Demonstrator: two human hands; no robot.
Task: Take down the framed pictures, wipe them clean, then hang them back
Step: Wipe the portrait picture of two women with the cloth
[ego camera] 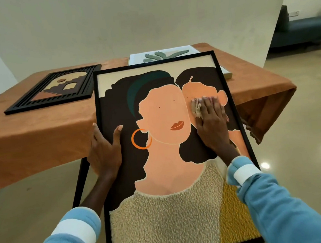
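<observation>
My right hand, fingers flat and together, presses a cloth on the large framed picture. My left hand grips its left edge.

I see the black-framed portrait tilted toward me, its top over the table's near edge, a crumpled beige cloth on its upper right. The black slatted arch picture lies flat at the left, and the white-framed plant print lies at the far edge.

Leaning on table front edge: framed portrait. Left of it, flat on table: arch picture. Behind it at back edge: plant picture. On portrait, under right hand: cloth.
</observation>
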